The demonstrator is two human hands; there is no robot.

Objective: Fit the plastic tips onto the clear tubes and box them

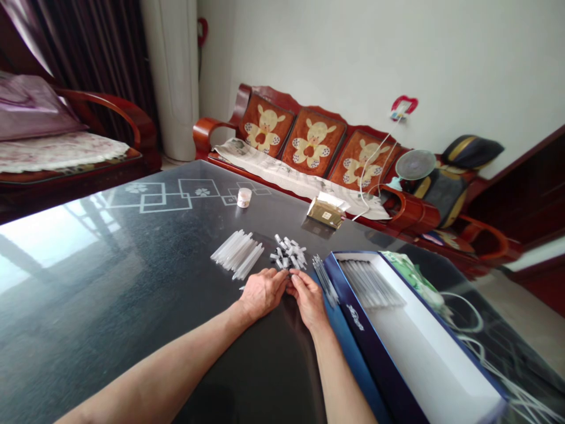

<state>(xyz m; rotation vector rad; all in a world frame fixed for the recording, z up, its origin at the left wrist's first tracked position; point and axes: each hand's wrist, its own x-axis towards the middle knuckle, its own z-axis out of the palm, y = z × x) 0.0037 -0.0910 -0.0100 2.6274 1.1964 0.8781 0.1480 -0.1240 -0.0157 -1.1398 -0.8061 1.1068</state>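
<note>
Two hands (263,290) beside one small-parts pile (290,251)

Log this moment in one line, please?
left hand, right hand: fingertips close together, grip unclear | beyond: small white pieces | left: translucent tubes | right: open box

One camera is sitting on the person's head, looking forward and down across the dark tabletop (132,330) and facing the pale wall (335,53) beyond. It is seeing the forearms (189,350) from above and behind, entering at the bottom edge, with the left hand (265,290) and right hand (309,295) showing close by, just below the view's centre. The wide view is also reaching past the table to the wooden sofa (212,126), and is taking in part of an armchair (128,118) at the left, with the sofa line sloping down rightward.
</note>
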